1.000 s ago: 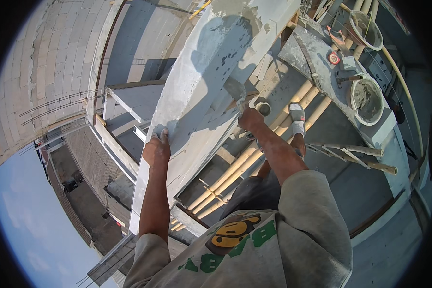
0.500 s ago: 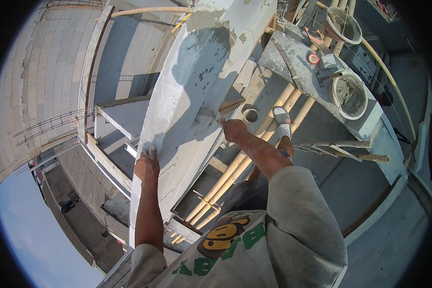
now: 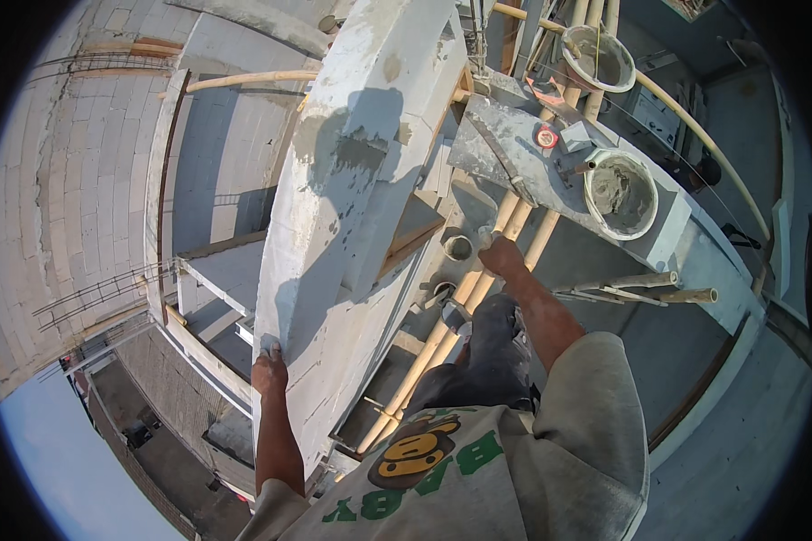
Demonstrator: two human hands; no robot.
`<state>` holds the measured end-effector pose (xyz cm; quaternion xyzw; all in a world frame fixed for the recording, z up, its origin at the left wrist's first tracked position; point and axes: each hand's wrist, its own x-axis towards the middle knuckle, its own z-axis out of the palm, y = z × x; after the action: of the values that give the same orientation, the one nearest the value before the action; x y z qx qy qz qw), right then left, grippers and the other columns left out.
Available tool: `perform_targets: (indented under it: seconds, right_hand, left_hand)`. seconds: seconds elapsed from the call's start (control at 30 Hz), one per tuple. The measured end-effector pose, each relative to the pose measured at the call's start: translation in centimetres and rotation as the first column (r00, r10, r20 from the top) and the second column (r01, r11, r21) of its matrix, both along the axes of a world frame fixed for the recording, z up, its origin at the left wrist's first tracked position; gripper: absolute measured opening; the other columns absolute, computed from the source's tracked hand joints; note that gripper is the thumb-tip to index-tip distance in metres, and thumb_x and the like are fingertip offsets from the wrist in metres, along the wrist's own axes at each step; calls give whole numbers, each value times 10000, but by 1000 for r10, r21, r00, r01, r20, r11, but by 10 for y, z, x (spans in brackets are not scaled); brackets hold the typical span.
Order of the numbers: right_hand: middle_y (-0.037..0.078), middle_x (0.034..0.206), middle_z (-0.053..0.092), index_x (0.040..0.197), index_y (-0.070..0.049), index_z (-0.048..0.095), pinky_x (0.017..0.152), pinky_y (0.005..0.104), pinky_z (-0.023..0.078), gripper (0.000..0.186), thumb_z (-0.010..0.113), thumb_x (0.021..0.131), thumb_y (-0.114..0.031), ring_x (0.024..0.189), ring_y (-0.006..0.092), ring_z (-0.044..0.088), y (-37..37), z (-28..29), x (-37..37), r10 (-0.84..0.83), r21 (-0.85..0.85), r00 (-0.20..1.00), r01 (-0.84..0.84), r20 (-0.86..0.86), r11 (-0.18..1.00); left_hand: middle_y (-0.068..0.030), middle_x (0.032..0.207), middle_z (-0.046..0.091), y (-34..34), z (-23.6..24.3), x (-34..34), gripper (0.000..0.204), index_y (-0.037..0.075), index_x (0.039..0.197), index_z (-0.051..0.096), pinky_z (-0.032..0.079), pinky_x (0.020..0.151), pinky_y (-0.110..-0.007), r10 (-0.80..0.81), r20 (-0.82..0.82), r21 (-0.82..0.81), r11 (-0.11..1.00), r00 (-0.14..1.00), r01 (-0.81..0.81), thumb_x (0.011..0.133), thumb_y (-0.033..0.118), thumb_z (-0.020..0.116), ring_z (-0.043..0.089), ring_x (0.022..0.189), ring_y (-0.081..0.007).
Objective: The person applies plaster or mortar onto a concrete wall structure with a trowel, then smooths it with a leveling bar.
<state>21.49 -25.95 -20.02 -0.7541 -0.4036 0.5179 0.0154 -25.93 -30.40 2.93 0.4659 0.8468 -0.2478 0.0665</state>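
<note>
Took clock from view centre, 12 at top. Had left hand [image 3: 269, 370] at 8 o'clock, on outer edge of pale block wall [image 3: 325, 270], thumb on the face, other fingers partly hidden. Could not tell left grip as clamping or just resting. Had right hand [image 3: 505, 257] at 3 o'clock, well apart from left and clear of the wall, grip clenched around trowel [image 3: 484, 236]. Saw trowel at 2 o'clock, sticking out of the fist on the upper-left side; could not read blade outline well against grey behind. Saw wall running from 12 down to 7, with person's shadow [image 3: 374, 104] across it and dark patch [image 3: 361, 153] at 11. Spotted small round pot [image 3: 457, 247] at 9 o'clock from right hand, just beside it. Saw bamboo poles [image 3: 541, 236] passing below right hand. Noted grey board [image 3: 514, 126] at 1 to 2, carrying red tape measure [image 3: 546, 136]; also hammer [image 3: 576, 169] beside mortar bucket [image 3: 621, 194] at 2. Noted second bucket [image 3: 598, 59] farther out, between 1 and 2.
</note>
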Motion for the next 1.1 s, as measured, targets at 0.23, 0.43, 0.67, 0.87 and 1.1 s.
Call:
perform_targets:
  seconds: [0.23, 0.43, 0.67, 0.87, 1.1]
  right_hand:
    - [273, 1020, 614, 1017, 56, 613, 885, 422, 455, 497, 588, 786, -384, 1007, 379, 589, 195, 22, 64, -145, 276, 984, 111, 104, 955]
    - [226, 1053, 623, 1071, -42, 618, 886, 423, 463, 396, 525, 838, -348, 1026, 329, 595, 309, 42, 98, 91, 286, 908, -222, 408, 932]
    - [145, 1185, 591, 1132, -66, 616, 927, 386, 448, 400, 518, 833, -314, 1098, 280, 572, 371, 34, 114, 235, 191, 902, -319, 362, 928]
    - [250, 1079, 603, 1144, 21, 553, 919, 419, 442, 517, 532, 819, -380, 1040, 379, 571, 326, 14, 97, 334, 200, 915, -380, 228, 903]
    - [230, 1050, 616, 1194, -27, 516, 893, 426, 460, 493, 550, 828, -355, 1015, 362, 587, 282, 20, 70, 484, 162, 870, -494, 98, 854]
  left_hand:
    - [-287, 976, 615, 6, -7, -12, 594, -41, 1140, 573, 465, 808, -470, 27, 64, -48, 999, 998, -24, 908, 485, 421, 595, 933, -426]
    - [-299, 1025, 599, 12, -4, 0, 586, -75, 1207, 511, 464, 837, -416, 180, 118, 20, 983, 976, -184, 896, 420, 499, 586, 1002, -399]
    - [-260, 1216, 530, 14, -9, 0, 593, -66, 1263, 461, 421, 932, -349, 374, 195, 19, 923, 906, -385, 895, 395, 519, 536, 1136, -332]
    - [-243, 1240, 524, 15, -5, 4, 600, -49, 1298, 429, 413, 942, -347, 403, 247, 14, 908, 881, -419, 898, 388, 519, 529, 1149, -326]
    - [-240, 1208, 550, 6, -17, -18, 601, -19, 1292, 455, 421, 928, -350, 455, 189, -20, 888, 870, -459, 883, 414, 532, 541, 1127, -337]
